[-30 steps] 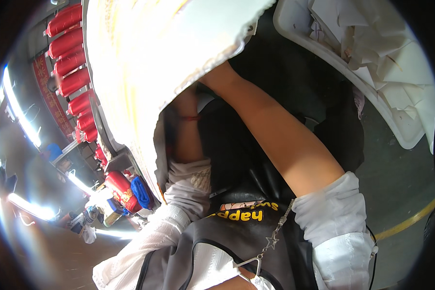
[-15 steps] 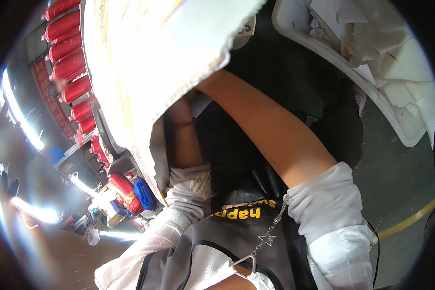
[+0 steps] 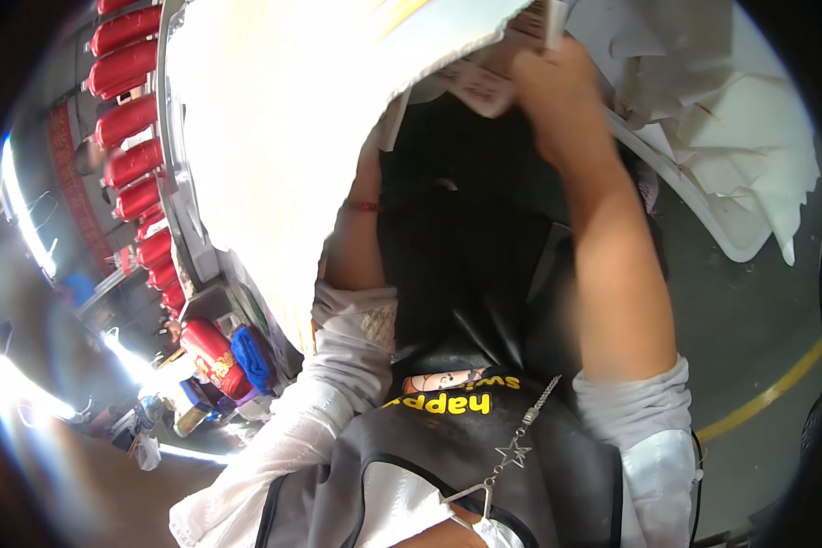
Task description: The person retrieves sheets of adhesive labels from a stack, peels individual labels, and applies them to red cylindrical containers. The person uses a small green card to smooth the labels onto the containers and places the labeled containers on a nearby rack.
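1. Right hand (image 3: 566,91) has swung out from under the big white sheet (image 3: 265,146) since the earlier frame; it was tucked behind the edge, now it's out at the upper right of center. Sheet's lower edge has shifted too.
2. Right grip: fingers look curled, with a printed slip (image 3: 484,89) just beside them, partly under the sheet. Too blurry, so can't tell if they're actually pinching anything.
3. Left hand is hidden behind the sheet, so no clue about that grip. Only the left forearm (image 3: 354,260) shows, with a red bracelet (image 3: 365,206) at the wrist.
4. Sheet itself fills the top left and top middle of the frame, super washed out by light.
5. Upper right: white bin (image 3: 744,245) loaded with crumpled papers (image 3: 731,132).
6. Left side: row of red rounded things (image 3: 126,73), and below them a blue cloth (image 3: 250,356) next to a red bundle (image 3: 212,354).
7. Bottom middle: dark gray apron (image 3: 557,475), star charm (image 3: 513,453) hanging over it.
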Demonstrator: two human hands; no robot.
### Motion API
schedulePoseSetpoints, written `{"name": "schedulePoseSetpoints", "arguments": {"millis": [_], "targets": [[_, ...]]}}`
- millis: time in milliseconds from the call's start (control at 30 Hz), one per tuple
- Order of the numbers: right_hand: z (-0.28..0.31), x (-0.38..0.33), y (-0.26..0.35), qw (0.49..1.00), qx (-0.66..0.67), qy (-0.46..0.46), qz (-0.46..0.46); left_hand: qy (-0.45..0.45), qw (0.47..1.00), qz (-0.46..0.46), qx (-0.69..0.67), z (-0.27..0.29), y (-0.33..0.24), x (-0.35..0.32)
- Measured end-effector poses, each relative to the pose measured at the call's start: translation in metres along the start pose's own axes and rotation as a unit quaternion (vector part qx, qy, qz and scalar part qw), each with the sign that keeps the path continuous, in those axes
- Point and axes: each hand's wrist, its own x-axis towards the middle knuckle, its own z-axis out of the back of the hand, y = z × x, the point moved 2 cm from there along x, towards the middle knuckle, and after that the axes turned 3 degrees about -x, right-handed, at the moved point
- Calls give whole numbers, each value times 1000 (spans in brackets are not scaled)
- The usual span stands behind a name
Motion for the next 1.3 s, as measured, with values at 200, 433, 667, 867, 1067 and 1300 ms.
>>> {"name": "schedulePoseSetpoints", "arguments": {"millis": [200, 433, 667, 867, 1067, 1300], "targets": [[128, -88, -75, 959, 259, -115, 15, 144, 923, -59, -352, 10, -49, -24], [207, -183, -115, 939, 294, -159, 81, 185, 914, -70, -353, 37, -55, -53], [196, -231, -93, 945, 278, -143, 96, 359, 490, 38, -793, 21, -139, -125], [206, -258, -94, 965, 203, -132, 100, 348, 444, 29, -825, 24, -151, -142], [206, -270, -79, 980, 132, -140, 43, 305, 493, -19, -815, 43, -165, -157], [209, -279, -65, 979, 135, -123, 94, 352, 368, 26, -860, 58, -176, -176]]}}
